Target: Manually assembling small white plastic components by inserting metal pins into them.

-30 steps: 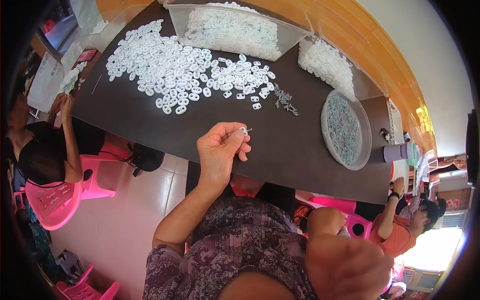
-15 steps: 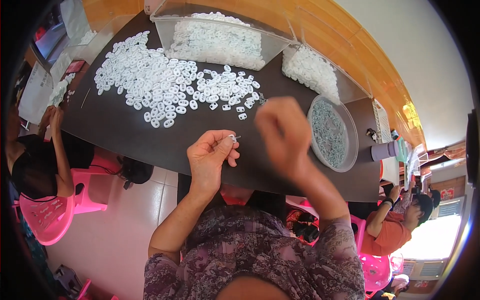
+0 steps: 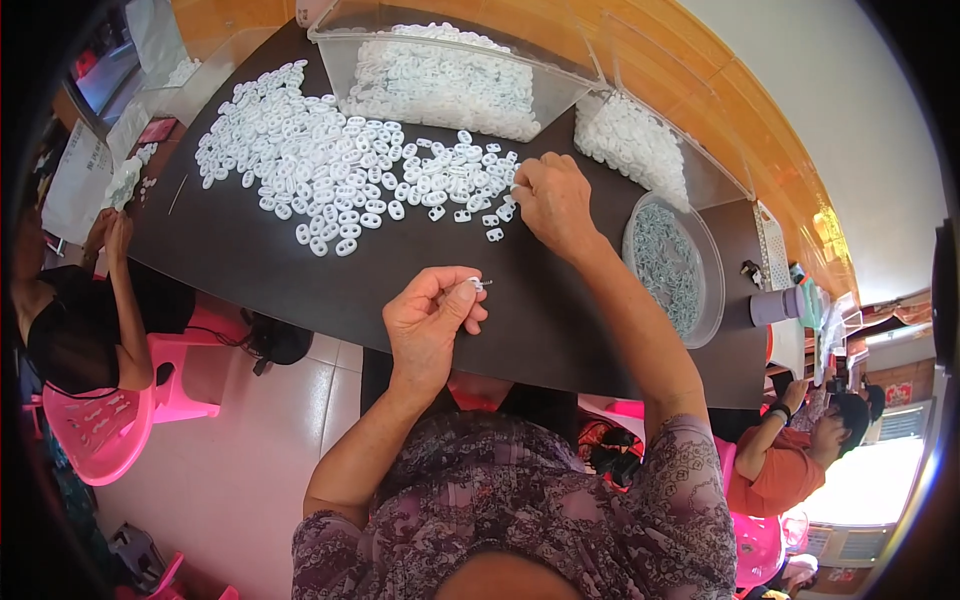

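Observation:
My left hand (image 3: 432,318) is closed above the near part of the dark table, pinching a small white plastic piece (image 3: 476,284) between thumb and fingertips. A thin metal screw (image 3: 486,283) sticks out of that piece to the right. Farther off, my right hand (image 3: 556,203) reaches to the right edge of the white two-holed plastic pieces (image 3: 455,172). Its fingers are drawn together at the table top, and whatever is between them is hidden. A bigger heap of white two-holed oval pieces (image 3: 318,160) spreads out on the left.
Clear bins (image 3: 575,80) of white parts line the back of the table. At right stands a round tub (image 3: 714,290) of grey screws, beside a purple cup (image 3: 775,306). Other people sit at left and right, near pink chairs (image 3: 110,435).
My right hand has swung forward and left, down to the table beside the white pieces. The left hand keeps its pinch on the white piece. The whole view has shifted slightly.

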{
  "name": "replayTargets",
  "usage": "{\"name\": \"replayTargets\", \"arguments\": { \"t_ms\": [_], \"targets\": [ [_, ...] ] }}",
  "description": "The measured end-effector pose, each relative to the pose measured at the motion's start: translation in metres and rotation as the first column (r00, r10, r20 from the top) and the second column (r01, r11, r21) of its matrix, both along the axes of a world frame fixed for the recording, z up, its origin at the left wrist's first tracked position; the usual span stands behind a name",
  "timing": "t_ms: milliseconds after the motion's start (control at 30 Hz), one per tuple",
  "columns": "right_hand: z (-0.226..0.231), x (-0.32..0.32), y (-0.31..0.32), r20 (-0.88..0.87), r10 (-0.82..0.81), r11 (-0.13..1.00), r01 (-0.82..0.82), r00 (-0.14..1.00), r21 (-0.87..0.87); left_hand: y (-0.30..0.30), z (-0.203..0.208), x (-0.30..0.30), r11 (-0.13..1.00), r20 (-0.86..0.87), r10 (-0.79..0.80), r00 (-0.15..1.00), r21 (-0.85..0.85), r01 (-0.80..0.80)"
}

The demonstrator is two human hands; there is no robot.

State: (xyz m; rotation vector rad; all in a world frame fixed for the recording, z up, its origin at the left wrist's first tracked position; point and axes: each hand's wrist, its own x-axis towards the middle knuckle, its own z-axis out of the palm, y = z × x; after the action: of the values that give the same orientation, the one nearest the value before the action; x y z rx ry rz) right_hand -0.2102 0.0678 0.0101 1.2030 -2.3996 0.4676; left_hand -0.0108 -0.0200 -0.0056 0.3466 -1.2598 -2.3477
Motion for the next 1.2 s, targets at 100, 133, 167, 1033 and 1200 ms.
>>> {"name": "replayTargets", "arguments": {
  "t_ms": [100,133,167,1033,1200],
  "targets": [
    [0.002,0.000,0.001,0.008,0.040,0.999,-0.039,0.999,-0.022,0.000,-0.001,0.000,1.000,-0.011,-0.002,1.000,0.002,0.002],
    [0.004,0.002,0.003,0.024,0.036,0.998,-0.035,0.999,-0.045,0.000,0.000,0.000,1.000,-0.011,-0.002,1.000,0.001,0.002],
    [0.005,0.004,0.004,0.042,0.036,0.997,-0.033,0.998,-0.068,0.000,-0.001,0.000,1.000,-0.010,0.001,1.000,0.001,-0.001],
    [0.012,0.116,0.035,0.768,0.505,0.806,0.102,0.394,-0.583,0.008,0.013,0.006,0.996,0.012,0.031,0.999,0.087,-0.032],
    [0.018,0.116,0.035,0.782,0.549,0.785,0.139,0.296,-0.603,0.006,0.015,0.011,0.996,0.024,0.049,0.998,0.071,-0.051]
  ]
}}
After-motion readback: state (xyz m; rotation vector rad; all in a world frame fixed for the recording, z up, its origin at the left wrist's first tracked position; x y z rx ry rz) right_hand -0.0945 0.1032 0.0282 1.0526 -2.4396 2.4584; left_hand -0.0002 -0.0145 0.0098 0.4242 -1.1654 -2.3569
